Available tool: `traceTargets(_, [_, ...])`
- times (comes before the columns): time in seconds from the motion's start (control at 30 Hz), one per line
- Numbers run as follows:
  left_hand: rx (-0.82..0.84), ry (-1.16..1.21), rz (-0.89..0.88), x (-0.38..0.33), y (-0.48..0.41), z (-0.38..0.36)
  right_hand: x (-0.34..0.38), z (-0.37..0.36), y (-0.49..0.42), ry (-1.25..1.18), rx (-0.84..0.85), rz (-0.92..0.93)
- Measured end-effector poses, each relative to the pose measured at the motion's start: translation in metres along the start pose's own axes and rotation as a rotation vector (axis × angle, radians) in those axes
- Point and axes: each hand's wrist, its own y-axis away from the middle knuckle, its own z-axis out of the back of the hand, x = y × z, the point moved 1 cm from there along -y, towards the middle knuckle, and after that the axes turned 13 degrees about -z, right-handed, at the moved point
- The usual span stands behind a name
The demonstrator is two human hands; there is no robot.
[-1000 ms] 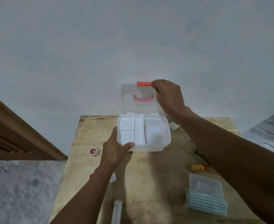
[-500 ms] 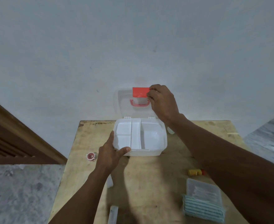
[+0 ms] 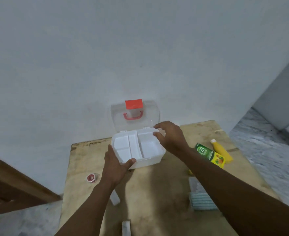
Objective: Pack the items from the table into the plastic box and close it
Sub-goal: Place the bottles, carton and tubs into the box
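1. Head view: the plastic box stands at the far middle of the wooden table, close to the wall. Its white base faces up, divided into two small compartments on the left, a narrow one in the middle and a large one on the right.
2. Its clear lid stands upright behind the base, hinged along the rear edge. It carries a red latch at the top and a red handle below that.
3. The left hand grips the box's near left corner, with the thumb laid over the front rim and the fingers along the left wall.
4. The right hand is at the far right corner of the box, fingers loosely bent, thumb and forefinger apart, nothing between them. Whether the tips touch the rim cannot be told.
5. To the right of the box lie a green and yellow carton and, just beside it, a yellow bottle with a white cap.
6. Nearer, partly hidden by the right forearm, is a clear pack with pale blue contents.
7. Left of the left wrist sits a small red-topped roll, near the table's left edge.
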Motion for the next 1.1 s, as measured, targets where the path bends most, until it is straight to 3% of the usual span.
traceTargets(0.27, [0.038, 0.013, -0.010, 0.003, -0.014, -0.009, -0.054, -0.023, 0.064, 0.188, 0.070, -0.232])
traceTargets(0.53, [-0.007, 0.001, -0.046, 0.008, -0.011, -0.012, -0.119, 0.016, 0.058, 0.408, 0.051, -0.444])
traceTargets(0.67, [-0.025, -0.003, -0.049, 0.004, -0.009, -0.011, -0.149, 0.036, 0.044, 0.476, 0.117, -0.541])
traceTargets(0.83, [-0.019, -0.024, -0.024, -0.007, -0.008, -0.014, -0.185, 0.050, 0.026, 0.543, 0.154, -0.585])
traceTargets(1.1, [0.042, -0.064, 0.054, -0.013, -0.012, -0.013, -0.206, 0.057, -0.001, 0.587, 0.256, -0.498])
